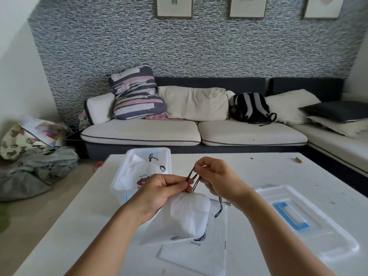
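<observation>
The small white drawstring bag (188, 216) hangs just above the tabletop (249, 172), between the two hands and over a second, flat bag (201, 255) lying on the surface. The left hand (159, 189) pinches the dark cord (194, 177) right at the puckered neck, fingers curled round it; the right hand (219, 177) pinches a loop of the same cord a little higher, fingers clenched on it. The bag looks light, soft and limp, thin cloth that would sag wherever it's gripped, so the cord and the bunched neck are the sensible holds. The thin cord may slip through a loose pinch. Behind stands a clear plastic box (167, 154) holding more bags, its lid (318, 232) to the right
</observation>
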Demonstrator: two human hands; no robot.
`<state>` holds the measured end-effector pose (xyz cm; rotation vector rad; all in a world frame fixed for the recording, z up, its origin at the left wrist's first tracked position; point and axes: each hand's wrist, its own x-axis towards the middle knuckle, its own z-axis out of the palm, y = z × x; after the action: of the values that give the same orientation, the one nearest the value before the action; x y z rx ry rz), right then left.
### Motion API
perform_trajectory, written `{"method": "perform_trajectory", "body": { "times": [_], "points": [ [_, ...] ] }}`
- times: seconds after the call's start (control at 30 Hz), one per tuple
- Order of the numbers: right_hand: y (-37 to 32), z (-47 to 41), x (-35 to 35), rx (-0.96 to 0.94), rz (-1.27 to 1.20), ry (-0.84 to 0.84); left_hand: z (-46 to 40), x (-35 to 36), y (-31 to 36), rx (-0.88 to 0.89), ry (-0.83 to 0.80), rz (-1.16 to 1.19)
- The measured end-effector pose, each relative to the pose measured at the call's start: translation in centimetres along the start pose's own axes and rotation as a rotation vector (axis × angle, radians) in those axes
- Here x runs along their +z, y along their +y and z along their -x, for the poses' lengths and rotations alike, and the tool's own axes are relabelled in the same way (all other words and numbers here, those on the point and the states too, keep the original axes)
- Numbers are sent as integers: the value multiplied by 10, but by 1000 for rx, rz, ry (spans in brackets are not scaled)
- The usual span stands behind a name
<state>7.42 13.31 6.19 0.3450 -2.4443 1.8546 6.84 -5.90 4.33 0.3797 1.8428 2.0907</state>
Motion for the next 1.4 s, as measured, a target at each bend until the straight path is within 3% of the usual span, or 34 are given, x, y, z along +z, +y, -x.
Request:
{"method": "perform_trajectory", "body": {
  "times": [0.3,0.4,0.47,0.67,0.83,1.07,1.2,1.4],
  "points": [
    [8,-3,-7,111,-41,23,-3,-2,0,20,111,-55],
    [9,0,-22,139,-7,-90,-3,-2,1,52,195,-24],
    [6,3,-31,118,94,-136,-4,-5,0,94,213,-62],
    [-12,8,-33,29,555,-22,-3,-2,-2,142,185,-176],
    [-27,10,-17,-126,361,-26,-4,-1,-3,171,159,-219],
    [-19,8,4,-227,421,-76,-1,8,-3,164,83,-306],
    [-16,6,10,-237,391,-5,-1,9,-4,167,111,-327],
    [-17,6,-5,-174,348,122,-5,7,3,78,249,40]
  ]
}}
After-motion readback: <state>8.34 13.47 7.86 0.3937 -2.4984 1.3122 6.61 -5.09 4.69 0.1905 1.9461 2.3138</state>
